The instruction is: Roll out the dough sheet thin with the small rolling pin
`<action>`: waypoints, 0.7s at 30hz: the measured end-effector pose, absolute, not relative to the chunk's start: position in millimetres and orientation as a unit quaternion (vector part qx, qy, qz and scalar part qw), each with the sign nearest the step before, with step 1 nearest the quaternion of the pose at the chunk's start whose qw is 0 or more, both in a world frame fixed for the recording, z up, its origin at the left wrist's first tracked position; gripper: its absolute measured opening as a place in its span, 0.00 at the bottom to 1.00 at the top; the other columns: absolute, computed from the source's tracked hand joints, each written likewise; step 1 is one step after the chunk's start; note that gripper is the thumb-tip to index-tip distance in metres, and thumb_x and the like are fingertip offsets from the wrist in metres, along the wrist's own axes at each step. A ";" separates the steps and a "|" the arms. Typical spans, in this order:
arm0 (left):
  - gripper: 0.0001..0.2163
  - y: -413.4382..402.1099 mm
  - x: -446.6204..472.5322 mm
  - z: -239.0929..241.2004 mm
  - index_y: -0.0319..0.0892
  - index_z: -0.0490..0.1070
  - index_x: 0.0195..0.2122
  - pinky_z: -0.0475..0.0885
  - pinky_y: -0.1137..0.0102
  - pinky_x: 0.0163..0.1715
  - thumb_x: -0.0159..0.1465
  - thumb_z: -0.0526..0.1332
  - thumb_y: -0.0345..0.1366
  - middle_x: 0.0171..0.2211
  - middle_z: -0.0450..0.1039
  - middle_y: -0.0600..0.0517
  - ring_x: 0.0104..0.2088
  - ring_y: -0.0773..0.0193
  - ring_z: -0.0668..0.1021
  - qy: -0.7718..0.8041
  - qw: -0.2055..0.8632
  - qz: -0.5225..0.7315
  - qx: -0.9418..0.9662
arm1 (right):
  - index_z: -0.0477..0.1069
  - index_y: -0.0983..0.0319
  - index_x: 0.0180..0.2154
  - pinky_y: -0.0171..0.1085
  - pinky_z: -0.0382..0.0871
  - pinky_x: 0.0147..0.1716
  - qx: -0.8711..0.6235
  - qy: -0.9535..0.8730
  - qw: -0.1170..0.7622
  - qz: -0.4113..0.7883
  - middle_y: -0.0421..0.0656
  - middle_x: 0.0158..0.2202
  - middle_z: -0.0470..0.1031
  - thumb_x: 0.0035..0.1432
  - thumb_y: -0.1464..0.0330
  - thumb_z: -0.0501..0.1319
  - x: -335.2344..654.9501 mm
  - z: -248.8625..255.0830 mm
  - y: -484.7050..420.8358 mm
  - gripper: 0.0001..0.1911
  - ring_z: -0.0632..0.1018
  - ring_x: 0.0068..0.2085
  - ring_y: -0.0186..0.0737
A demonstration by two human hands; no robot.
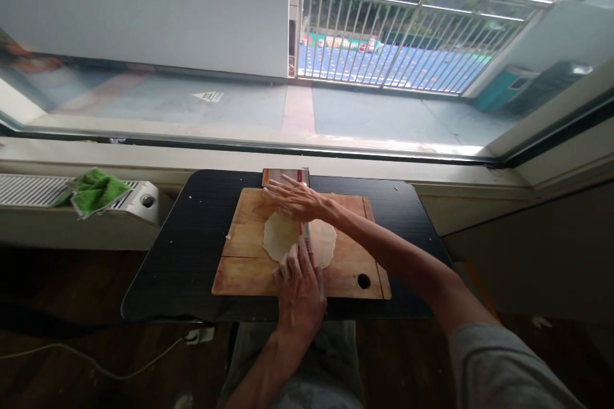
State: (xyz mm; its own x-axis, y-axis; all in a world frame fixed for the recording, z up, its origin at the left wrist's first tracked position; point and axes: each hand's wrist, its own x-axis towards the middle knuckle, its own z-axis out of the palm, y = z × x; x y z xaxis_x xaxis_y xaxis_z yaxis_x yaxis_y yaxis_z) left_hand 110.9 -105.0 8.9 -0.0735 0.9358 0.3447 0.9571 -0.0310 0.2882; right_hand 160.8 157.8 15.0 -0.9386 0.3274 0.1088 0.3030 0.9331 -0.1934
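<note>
A flat round of pale dough (281, 238) lies on a wooden cutting board (249, 268) on a small black table (192, 249). A thin roller (306, 236) lies across the dough, pointing away from me. My right hand (293, 198) rests flat on the roller's far end, fingers stretched out to the left. At the near end, my left hand (298, 291) lies flat over the roller with its fingers extended. Both hands press down rather than grip.
A red and white box (285, 176) sits just behind the board. A green cloth (93, 192) lies on a white radiator (29, 188) to the left. A large window spans the back. A white cable (96, 361) runs across the dark floor.
</note>
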 end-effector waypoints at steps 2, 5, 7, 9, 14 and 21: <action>0.33 -105.4 109.0 10.2 0.31 0.51 0.82 0.78 0.42 0.59 0.78 0.54 0.34 0.70 0.71 0.27 0.64 0.35 0.78 -0.688 0.016 -0.214 -0.694 | 0.52 0.63 0.83 0.61 0.40 0.84 -0.160 -0.979 0.094 0.084 0.52 0.83 0.53 0.80 0.63 0.58 167.3 10.1 157.5 0.38 0.53 0.84 0.51; 0.38 -104.6 101.2 11.6 0.32 0.40 0.85 0.74 0.40 0.65 0.76 0.53 0.30 0.77 0.64 0.27 0.73 0.34 0.72 -0.671 0.005 -0.201 -0.714 | 0.44 0.61 0.85 0.60 0.37 0.84 -0.155 -0.977 0.119 0.083 0.50 0.85 0.48 0.81 0.60 0.57 178.8 3.7 159.5 0.41 0.50 0.85 0.50; 0.41 -101.3 91.4 11.5 0.33 0.36 0.86 0.69 0.38 0.71 0.73 0.52 0.26 0.80 0.58 0.29 0.80 0.36 0.63 -0.639 0.001 -0.196 -0.744 | 0.40 0.59 0.85 0.60 0.37 0.84 -0.159 -0.976 0.124 0.080 0.49 0.85 0.48 0.82 0.59 0.57 184.3 -0.6 161.2 0.42 0.49 0.85 0.51; 0.44 -95.4 79.5 12.0 0.33 0.38 0.85 0.61 0.38 0.77 0.68 0.53 0.22 0.83 0.53 0.32 0.84 0.40 0.54 -0.578 -0.011 -0.188 -0.794 | 0.38 0.58 0.85 0.61 0.38 0.84 -0.164 -0.975 0.126 0.076 0.48 0.85 0.48 0.82 0.60 0.57 187.3 -4.1 161.9 0.43 0.50 0.85 0.52; 0.34 -74.4 60.2 27.6 0.34 0.62 0.77 0.52 0.39 0.81 0.68 0.59 0.25 0.82 0.57 0.34 0.84 0.41 0.53 -0.386 -0.069 -0.152 -0.907 | 0.38 0.57 0.85 0.62 0.38 0.84 -0.159 -0.975 0.137 0.074 0.48 0.84 0.50 0.82 0.60 0.56 187.0 -6.0 160.3 0.42 0.51 0.84 0.51; 0.15 -43.4 91.4 45.1 0.38 0.78 0.57 0.63 0.50 0.78 0.82 0.57 0.42 0.61 0.80 0.38 0.71 0.46 0.75 -0.264 -0.072 -0.131 -0.953 | 0.44 0.59 0.85 0.63 0.37 0.84 -0.159 -0.975 0.127 0.093 0.51 0.84 0.51 0.83 0.58 0.55 183.9 0.3 159.1 0.40 0.52 0.84 0.53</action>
